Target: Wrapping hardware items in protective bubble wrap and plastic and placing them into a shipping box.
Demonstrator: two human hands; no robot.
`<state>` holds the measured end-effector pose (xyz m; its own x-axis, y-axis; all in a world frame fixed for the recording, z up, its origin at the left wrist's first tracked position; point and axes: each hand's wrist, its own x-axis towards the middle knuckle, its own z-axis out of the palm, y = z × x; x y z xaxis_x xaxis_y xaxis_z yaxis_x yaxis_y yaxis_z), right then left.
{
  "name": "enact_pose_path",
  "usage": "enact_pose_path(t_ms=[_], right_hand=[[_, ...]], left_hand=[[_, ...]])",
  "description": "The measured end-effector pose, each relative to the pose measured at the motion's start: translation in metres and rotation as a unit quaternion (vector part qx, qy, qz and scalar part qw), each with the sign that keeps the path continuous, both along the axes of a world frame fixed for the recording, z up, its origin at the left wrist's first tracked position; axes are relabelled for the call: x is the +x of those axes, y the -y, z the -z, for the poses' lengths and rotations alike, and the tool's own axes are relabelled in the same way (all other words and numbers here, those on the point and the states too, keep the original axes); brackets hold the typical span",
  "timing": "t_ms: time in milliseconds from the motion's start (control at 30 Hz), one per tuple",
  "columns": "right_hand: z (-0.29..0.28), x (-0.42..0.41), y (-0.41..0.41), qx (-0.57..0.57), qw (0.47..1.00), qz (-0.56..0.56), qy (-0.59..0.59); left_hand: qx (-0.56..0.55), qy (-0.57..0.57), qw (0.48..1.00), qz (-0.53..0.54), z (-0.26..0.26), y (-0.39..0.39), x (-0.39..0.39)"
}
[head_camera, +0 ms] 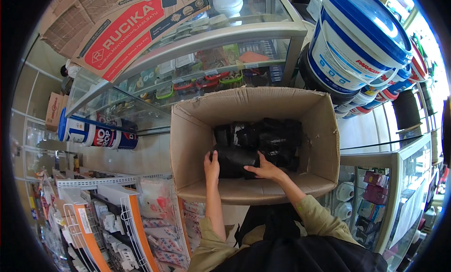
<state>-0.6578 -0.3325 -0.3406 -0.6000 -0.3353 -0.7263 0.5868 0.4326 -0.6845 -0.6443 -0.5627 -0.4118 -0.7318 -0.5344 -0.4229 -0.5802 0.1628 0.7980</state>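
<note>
An open cardboard box (253, 198) stands right in front of me, with several black plastic-wrapped packages (280, 138) inside it. Nearest to me in the box lies another black-wrapped package (234, 163), and both my hands are on it. My left hand (212, 168) lies along its left end, fingers pointing away from me. At its right end is my right hand (266, 168), thumb and forefinger spread on the black wrap. The undersides of the packages are hidden.
Behind the box runs a glass display counter (197, 43) with a flattened printed carton (130, 29) on top. Stacked paint pails (352, 50) stand at the right, above a second glass case (401, 166). Wire racks of packaged goods (127, 215) fill the lower left.
</note>
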Motion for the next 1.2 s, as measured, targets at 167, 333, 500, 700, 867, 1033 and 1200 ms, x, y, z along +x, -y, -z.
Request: enact_pose_path(t_ms=[167,333,500,700,867,1033,1200], right_hand=[[0.033,0.003,-0.011,0.083,0.972,-0.178,-0.129],[0.036,0.027,-0.053,0.056,0.911,-0.394,-0.108],[-0.013,0.059,-0.111,0.171,0.932,-0.31,-0.084],[-0.066,0.082,-0.113,0.308,0.907,-0.242,-0.152],[-0.07,0.106,-0.115,0.317,0.903,-0.164,-0.24],[-0.076,0.161,-0.142,0.193,0.871,0.003,-0.452],[-0.112,0.26,-0.173,0.232,0.877,0.173,-0.384]], left_hand=[[-0.073,0.015,0.991,0.108,-0.024,-0.025,-0.006],[-0.018,0.205,0.845,0.494,-0.027,-0.041,0.004],[0.07,0.303,0.627,0.714,-0.072,-0.101,0.018],[0.11,0.34,0.653,0.667,-0.066,-0.104,0.027],[0.12,0.287,0.691,0.652,-0.086,-0.114,0.029],[-0.041,0.14,0.746,0.65,-0.091,-0.151,0.043],[0.098,-0.131,0.811,0.561,-0.112,-0.244,0.086]])
